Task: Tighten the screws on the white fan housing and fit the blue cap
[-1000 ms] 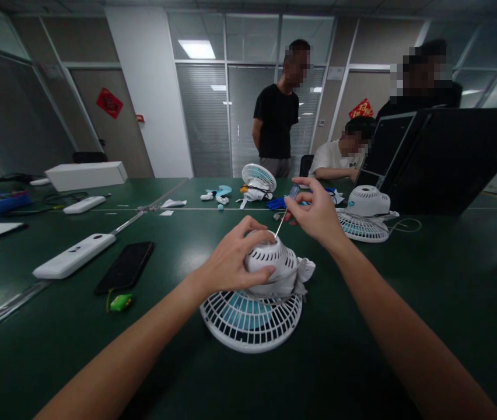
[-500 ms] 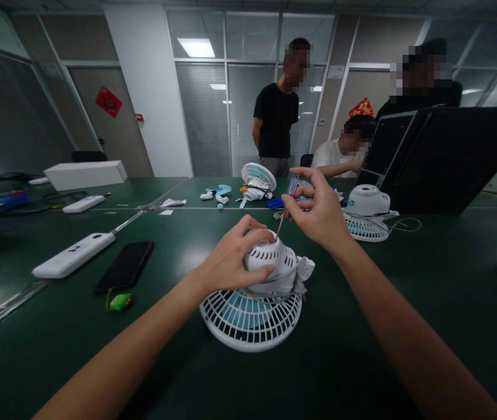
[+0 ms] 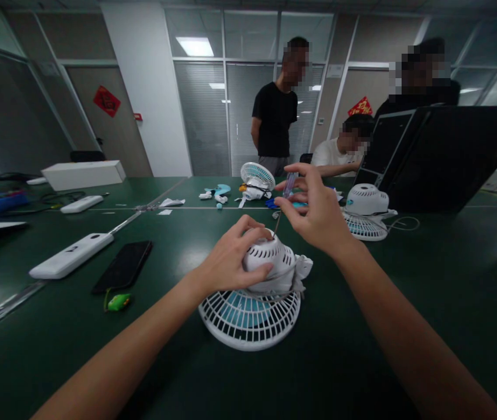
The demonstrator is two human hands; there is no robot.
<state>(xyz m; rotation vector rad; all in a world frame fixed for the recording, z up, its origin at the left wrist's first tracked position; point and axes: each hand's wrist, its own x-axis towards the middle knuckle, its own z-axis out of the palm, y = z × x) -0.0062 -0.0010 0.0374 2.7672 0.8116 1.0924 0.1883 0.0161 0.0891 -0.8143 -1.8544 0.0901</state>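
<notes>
left hand (image 3: pixel 231 255) on white fan (image 3: pixel 275 280), screwdriver (image 3: pixel 290 183) in right hand (image 3: pixel 313 211)

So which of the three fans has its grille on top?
The back fan: its grille sits above its body. The near fan, under the left hand, and the right fan both rest grille down.

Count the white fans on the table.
3: the near fan under the left hand, the far fan at centre, the right fan beyond the right hand. More may be hidden.
</notes>
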